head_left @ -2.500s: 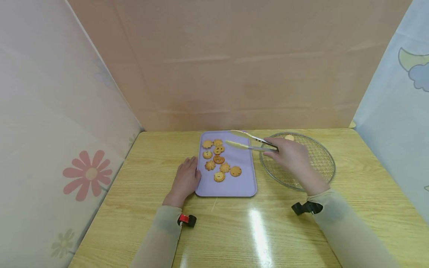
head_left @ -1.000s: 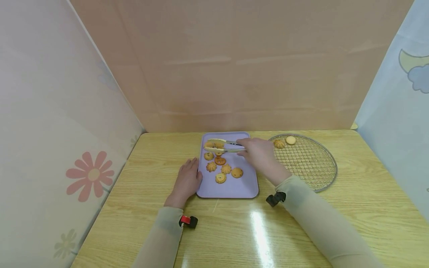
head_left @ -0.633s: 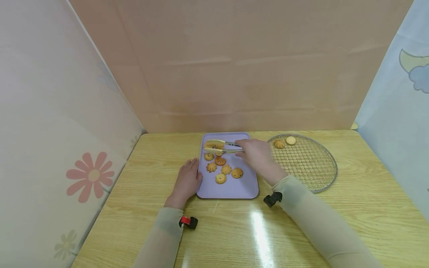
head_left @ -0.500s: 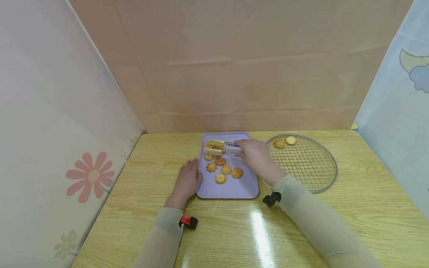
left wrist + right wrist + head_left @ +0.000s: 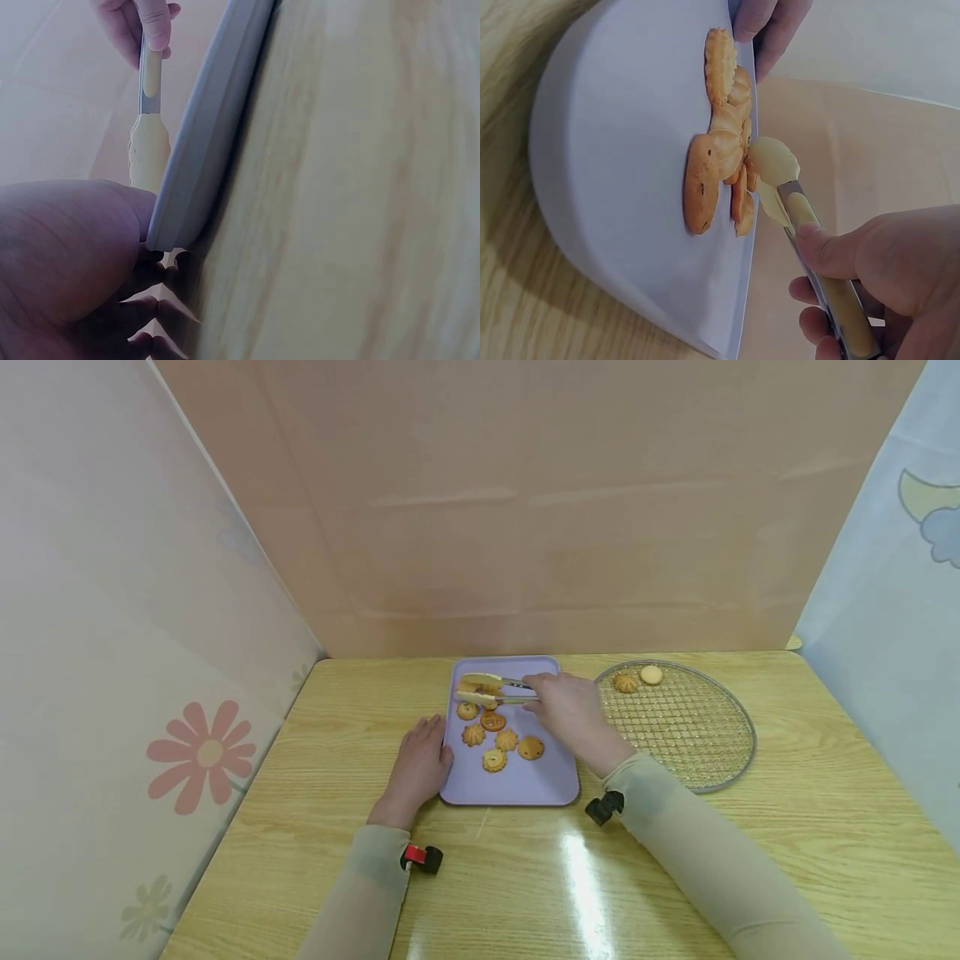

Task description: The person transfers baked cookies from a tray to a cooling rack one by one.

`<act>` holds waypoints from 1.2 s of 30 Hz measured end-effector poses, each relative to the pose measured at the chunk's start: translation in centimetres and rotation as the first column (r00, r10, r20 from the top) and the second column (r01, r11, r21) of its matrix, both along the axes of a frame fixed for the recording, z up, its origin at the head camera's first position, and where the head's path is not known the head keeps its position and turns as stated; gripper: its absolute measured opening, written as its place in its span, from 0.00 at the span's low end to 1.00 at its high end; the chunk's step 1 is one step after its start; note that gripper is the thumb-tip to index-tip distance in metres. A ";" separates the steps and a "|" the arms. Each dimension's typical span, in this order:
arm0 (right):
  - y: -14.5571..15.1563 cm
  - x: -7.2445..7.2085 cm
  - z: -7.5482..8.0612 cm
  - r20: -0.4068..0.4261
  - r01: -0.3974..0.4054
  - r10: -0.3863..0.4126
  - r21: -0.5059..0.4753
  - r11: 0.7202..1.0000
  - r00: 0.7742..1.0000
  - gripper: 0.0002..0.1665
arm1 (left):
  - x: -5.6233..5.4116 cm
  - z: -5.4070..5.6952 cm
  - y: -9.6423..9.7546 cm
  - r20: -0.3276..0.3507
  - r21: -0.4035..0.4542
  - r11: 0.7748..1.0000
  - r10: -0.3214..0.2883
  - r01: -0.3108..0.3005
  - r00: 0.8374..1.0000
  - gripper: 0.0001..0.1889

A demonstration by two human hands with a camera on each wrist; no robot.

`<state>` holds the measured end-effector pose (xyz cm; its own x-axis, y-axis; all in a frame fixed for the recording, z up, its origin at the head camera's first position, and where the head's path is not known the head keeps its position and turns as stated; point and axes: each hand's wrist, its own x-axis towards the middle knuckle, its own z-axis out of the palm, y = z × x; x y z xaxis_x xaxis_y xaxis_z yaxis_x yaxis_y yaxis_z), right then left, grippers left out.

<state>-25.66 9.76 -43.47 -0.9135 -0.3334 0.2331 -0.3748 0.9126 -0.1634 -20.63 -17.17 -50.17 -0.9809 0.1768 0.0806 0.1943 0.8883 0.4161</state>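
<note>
My right hand (image 5: 568, 706) grips metal tongs (image 5: 517, 698) with pale cream tips. Those tips reach over the back left of a lilac tray (image 5: 551, 781) and lie on either side of cookies partly hidden beneath them. Nearer the front sit a pretzel-shaped cookie (image 5: 492, 721), a speckled round cookie (image 5: 530, 747) and a ring-topped cookie (image 5: 494, 760), among several swirl-shaped ones. At the tray's left edge rests my left hand (image 5: 422, 760), its thumb against the rim and its fingers extended along the side. The right wrist view shows the tongs' tips (image 5: 774, 159) beyond the cookie group.
Right of the tray, a round wire cooling rack (image 5: 686, 735) lies on the wooden table (image 5: 480, 885). A swirl cookie (image 5: 626, 682) and a plain round cookie (image 5: 651, 675) sit near its back rim. Brown board (image 5: 525, 527) stands behind the table, with patterned walls at both sides.
My right hand has moved left from over the rack, bringing the tongs onto the cookies at the tray's back left. The rack's swirl cookie has come into view. My left hand has stayed put.
</note>
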 end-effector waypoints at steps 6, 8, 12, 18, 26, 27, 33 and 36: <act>0.0 -0.1 -0.1 0.005 0.000 0.000 0.004 1.000 1.000 0.29 | 0.1 0.0 0.0 0.003 0.003 1.000 0.000 0.000 1.000 0.29; 0.0 -0.2 0.0 0.007 0.000 0.000 0.006 1.000 1.000 0.29 | 0.1 0.1 0.0 0.008 0.002 1.000 0.002 -0.002 1.000 0.29; -0.2 -0.2 0.3 0.010 0.009 -0.009 0.014 1.000 1.000 0.28 | 0.2 0.2 0.1 0.016 0.001 1.000 0.005 -0.005 1.000 0.30; -0.3 -0.3 0.5 0.007 0.022 -0.022 0.025 0.999 1.000 0.22 | 0.1 0.2 0.1 0.012 -0.002 1.000 0.004 -0.004 1.000 0.30; -0.3 -0.7 0.5 -0.010 0.024 -0.024 0.042 0.999 1.000 0.17 | 0.0 0.1 0.0 0.002 -0.007 1.000 0.002 -0.002 1.000 0.30; -0.3 -0.7 0.5 -0.013 0.023 -0.023 0.043 0.999 1.000 0.16 | 0.0 0.0 0.0 0.001 -0.008 1.000 0.002 -0.002 1.000 0.30; -0.4 -0.7 0.6 -0.022 0.025 -0.024 0.043 0.999 0.999 0.13 | 0.0 -0.1 -0.1 0.002 -0.005 1.000 -0.001 0.001 1.000 0.30; -0.4 -0.6 0.8 -0.018 0.031 -0.031 0.041 0.999 0.999 0.12 | 0.1 -0.1 -0.1 0.002 -0.004 1.000 -0.003 0.003 1.000 0.30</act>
